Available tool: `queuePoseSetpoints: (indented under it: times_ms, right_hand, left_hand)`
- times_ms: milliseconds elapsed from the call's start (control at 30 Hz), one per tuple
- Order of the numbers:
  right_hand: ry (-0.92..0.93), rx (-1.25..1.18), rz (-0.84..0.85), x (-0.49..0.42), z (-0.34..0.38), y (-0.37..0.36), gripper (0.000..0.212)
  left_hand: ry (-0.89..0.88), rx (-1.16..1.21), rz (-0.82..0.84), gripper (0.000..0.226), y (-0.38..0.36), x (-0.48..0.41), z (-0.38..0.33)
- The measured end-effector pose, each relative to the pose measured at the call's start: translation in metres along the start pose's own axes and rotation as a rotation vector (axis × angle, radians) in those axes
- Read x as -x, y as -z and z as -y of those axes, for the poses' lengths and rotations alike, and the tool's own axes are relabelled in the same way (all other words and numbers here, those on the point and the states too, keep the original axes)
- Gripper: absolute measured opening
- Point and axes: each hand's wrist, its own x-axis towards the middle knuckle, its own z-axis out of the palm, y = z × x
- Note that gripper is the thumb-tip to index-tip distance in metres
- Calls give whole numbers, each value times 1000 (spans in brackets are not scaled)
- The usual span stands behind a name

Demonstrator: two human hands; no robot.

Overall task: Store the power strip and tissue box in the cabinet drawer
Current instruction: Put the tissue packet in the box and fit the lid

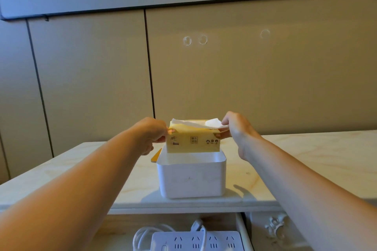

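Bare left forearm [81, 179], bare right forearm [295, 173].

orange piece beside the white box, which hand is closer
Left. The left hand grips the pack just above the orange piece; the right hand holds the pack's other end, across the box.

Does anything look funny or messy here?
A little. A white tissue flops loose from the yellow tissue pack that the left hand and right hand hold at the open white box. The cord of the power strip lies looped in the drawer.
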Motion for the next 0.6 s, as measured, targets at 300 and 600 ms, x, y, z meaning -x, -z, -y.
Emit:
queuePoseSetpoints:
  times_ms: [300, 600]
  right_hand:
    - [-77, 169, 51, -12, -20, -10, 27]
    - [-55, 607, 71, 4, -16, -19, 26]
  left_hand:
    - [54, -189, 93, 48, -10, 4, 13]
    - [123, -321, 118, 49, -15, 1, 23]
